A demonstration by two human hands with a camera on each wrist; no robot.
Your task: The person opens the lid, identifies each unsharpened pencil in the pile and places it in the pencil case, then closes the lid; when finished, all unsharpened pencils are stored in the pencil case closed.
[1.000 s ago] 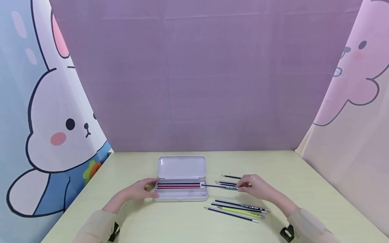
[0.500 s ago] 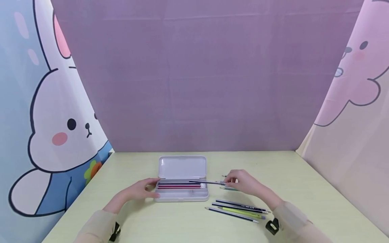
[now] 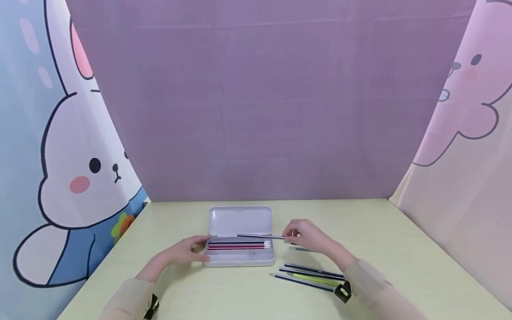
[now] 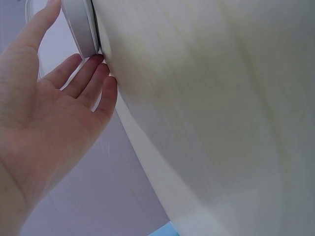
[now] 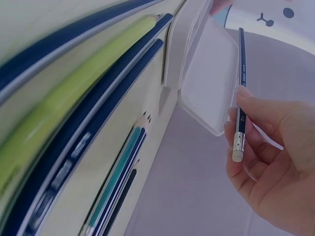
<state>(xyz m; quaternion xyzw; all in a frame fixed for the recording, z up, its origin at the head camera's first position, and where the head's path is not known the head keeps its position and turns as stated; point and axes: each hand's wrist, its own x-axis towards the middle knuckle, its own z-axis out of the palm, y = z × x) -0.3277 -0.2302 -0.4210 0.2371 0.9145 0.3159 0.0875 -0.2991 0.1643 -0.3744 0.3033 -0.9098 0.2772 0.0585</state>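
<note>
A white pencil case (image 3: pixel 230 255) lies with its lid (image 3: pixel 240 221) raised. Several dark and red pencils (image 3: pixel 236 246) fill its rear compartment; the front compartments look bare. My left hand (image 3: pixel 182 251) holds the case's left end, thumb at the front corner and fingers at the back. In the left wrist view, thumb and fingertips touch the case wall (image 4: pixel 81 29). My right hand (image 3: pixel 310 235) pinches a dark-blue pencil (image 5: pixel 242 64) near its white eraser, between thumb and fingers. That pencil is raised above the case's rear edge, tip pointing left.
Right of the case, a front group of dark pencils (image 3: pixel 306 283) lies with a yellow-green one (image 3: pixel 316 279). Behind it, a teal pencil (image 5: pixel 115 179) lies beside a striped one and a black one. A purple backdrop (image 3: pixel 256 111) rises at the table's far edge.
My right hand has moved left and slightly up with the pencil, taking it from beside the case to over its rear part. My left hand has stayed at the case.
</note>
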